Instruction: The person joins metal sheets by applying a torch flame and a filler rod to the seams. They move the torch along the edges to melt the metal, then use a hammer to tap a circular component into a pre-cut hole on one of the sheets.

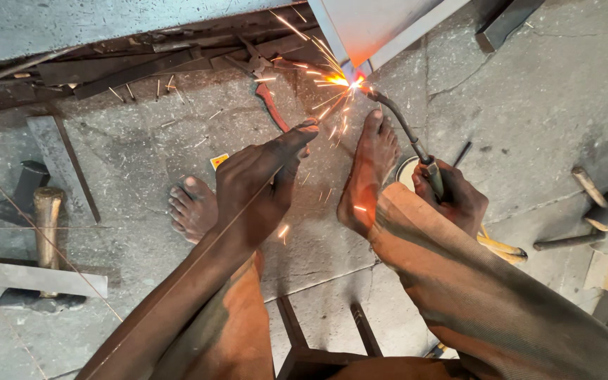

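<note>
Welding is mid-run: right hand [452, 197], fingers wrapped around the electrode holder [406, 134], sparks at the metal frame [374, 28] corner, left hand [262, 186] held open, shielding, seam unfinished.

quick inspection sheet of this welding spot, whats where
surface: cracked concrete floor, bare feet on it
job's things: welding rod holder sparking at metal sheet corner
clutter: hammers at left, hammer at right, red pliers, scrap bars
grippers: left hand raised open toward the sparks; right hand gripping the holder
cables: yellow cable by right hand
surroundings: metal stool frame below
</note>
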